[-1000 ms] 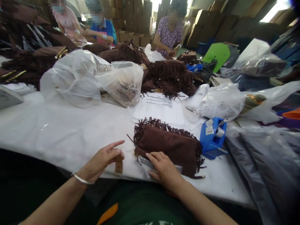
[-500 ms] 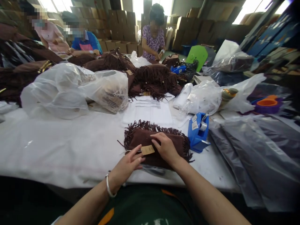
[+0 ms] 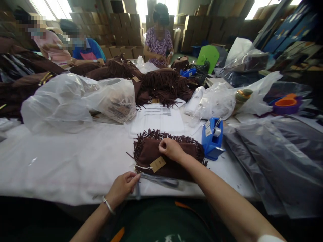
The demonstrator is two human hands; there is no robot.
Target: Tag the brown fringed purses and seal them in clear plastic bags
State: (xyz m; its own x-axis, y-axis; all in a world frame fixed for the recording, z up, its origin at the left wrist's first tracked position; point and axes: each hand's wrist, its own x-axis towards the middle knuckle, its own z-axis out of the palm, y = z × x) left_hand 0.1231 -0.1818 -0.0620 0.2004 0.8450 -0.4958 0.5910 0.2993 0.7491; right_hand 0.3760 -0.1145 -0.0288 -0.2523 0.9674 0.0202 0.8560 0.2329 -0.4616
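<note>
A folded brown fringed scarf (image 3: 148, 151) lies on the white-covered table in front of me, its fringe spread along the far edge and both ends. A tan paper tag (image 3: 157, 164) on a white string rests on top of it. My left hand (image 3: 123, 188), with a bracelet on the wrist, pinches the edge of a clear plastic bag (image 3: 161, 180) at the scarf's near left corner. Over the middle of the scarf is my right hand (image 3: 171, 149), thumb and fingers curled together; whatever they may hold is hidden. A blue tape dispenser (image 3: 213, 143) stands at the scarf's right end.
White sheets (image 3: 157, 122) lie beyond the scarf. Filled plastic bags (image 3: 63, 101) stand at the left, brown fringed goods (image 3: 161, 80) behind. Grey items in clear bags (image 3: 272, 161) overhang the table's right front edge. Several people work across the table.
My left hand has moved from the tag down and left to the plastic at the scarf's near edge. My right hand's fingers have curled in, slightly left. The tag has tilted.
</note>
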